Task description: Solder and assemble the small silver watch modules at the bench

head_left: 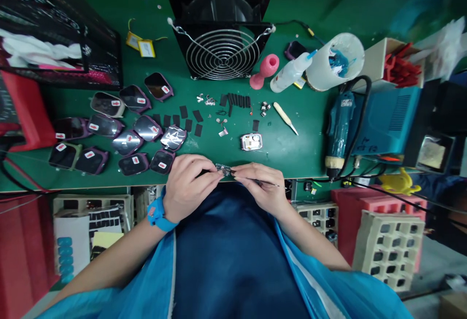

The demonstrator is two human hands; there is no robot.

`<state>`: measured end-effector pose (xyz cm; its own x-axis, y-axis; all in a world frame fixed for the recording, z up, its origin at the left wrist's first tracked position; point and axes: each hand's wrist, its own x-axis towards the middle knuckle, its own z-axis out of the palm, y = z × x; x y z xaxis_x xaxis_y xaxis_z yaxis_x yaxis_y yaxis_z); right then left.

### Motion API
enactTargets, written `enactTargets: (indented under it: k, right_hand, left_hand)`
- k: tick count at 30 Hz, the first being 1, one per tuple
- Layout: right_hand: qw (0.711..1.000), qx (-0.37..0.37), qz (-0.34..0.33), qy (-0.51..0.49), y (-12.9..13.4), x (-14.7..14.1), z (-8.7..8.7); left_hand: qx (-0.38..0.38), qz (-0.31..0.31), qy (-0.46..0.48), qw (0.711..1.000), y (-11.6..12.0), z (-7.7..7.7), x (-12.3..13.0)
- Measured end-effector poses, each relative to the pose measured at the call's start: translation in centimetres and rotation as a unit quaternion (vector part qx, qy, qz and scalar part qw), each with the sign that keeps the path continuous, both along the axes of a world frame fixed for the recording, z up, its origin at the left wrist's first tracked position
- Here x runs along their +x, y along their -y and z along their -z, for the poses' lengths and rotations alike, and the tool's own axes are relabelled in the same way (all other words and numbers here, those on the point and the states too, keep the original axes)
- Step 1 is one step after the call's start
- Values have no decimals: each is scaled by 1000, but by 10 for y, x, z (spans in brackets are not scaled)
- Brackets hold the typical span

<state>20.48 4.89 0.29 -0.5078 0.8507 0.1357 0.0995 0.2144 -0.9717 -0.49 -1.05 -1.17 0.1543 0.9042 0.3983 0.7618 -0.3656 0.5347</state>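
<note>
Close to the table's front edge, my left hand (191, 178) pinches a small circuit board (223, 168) between thumb and fingertips. My right hand (260, 185) is closed on a thin dark tool, perhaps tweezers (260, 181), whose tip meets the board's right side. A blue band circles my left wrist. Beyond my right hand lies an opened watch case (251, 141) with pale parts inside. Several watch faces with red-arrow stickers, such as one dark purple watch (162, 162), lie left of my left hand. Black adhesive pieces (239, 100) and tiny metal parts (209, 100) are scattered ahead.
A black fan (222, 51) stands at the back. To the right are a pink holder (264, 71), a squeeze bottle (290, 72), a white tub (335, 61), a wooden-handled tool (285, 118) and an electric screwdriver (339, 134). Yellow battery cells (146, 48) lie back left.
</note>
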Motion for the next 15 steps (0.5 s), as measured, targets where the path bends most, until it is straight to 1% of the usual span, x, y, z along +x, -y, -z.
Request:
enactTargets:
  k: [15]
  right_hand:
    - [1000, 13, 11, 10, 3, 0, 4]
  left_hand:
    - [-1, 6, 0, 1000, 0, 1, 0]
